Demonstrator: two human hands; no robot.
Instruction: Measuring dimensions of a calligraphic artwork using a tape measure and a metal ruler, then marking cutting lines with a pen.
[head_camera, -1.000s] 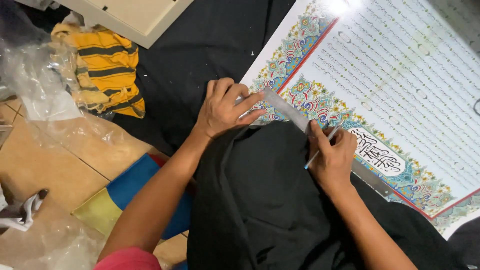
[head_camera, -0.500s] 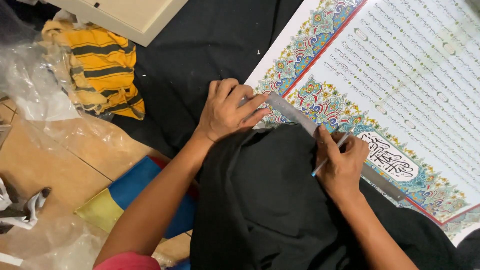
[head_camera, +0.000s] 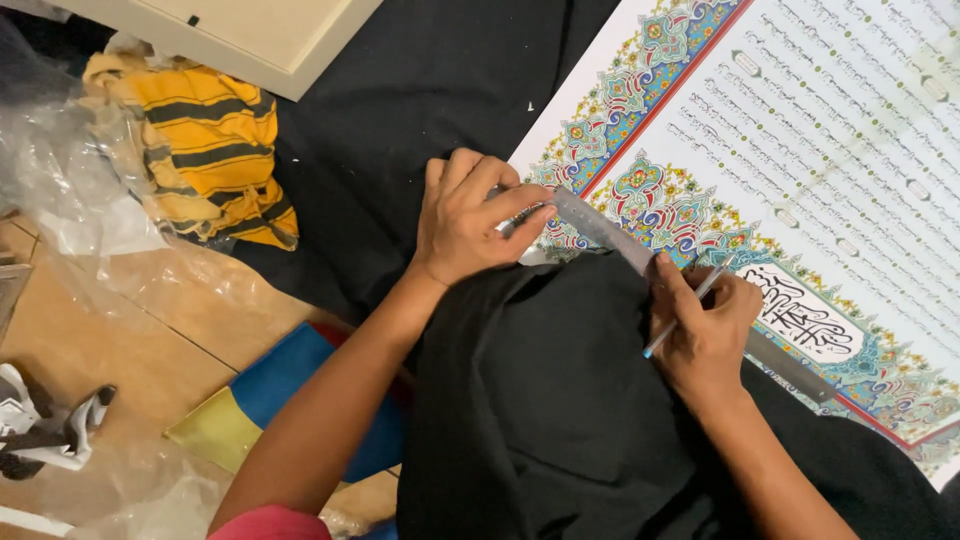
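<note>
Where the head camera looks down, a large illuminated sheet (head_camera: 800, 150) fills the far right, lying flat on black cloth (head_camera: 420, 120): pale paper packed with fine lines of script, framed by a red rule and a floral border in blue, green and orange, with a bold black calligraphy panel near the right hand. A grey metal ruler (head_camera: 610, 228) lies slantwise along the near border. The left hand (head_camera: 470, 215) presses flat on the ruler's left end, its fingers spread and closed on nothing. The right hand (head_camera: 705, 330) has its fingers pinched shut on a thin light-blue pen (head_camera: 685, 312), its tip at the ruler's edge. Dark fabric (head_camera: 540, 400) bulks between the forearms. Far left lie a yellow striped garment (head_camera: 205, 150), crinkled clear plastic (head_camera: 70, 200), and a cream board (head_camera: 260, 35), on a wooden floor (head_camera: 120, 340).
</note>
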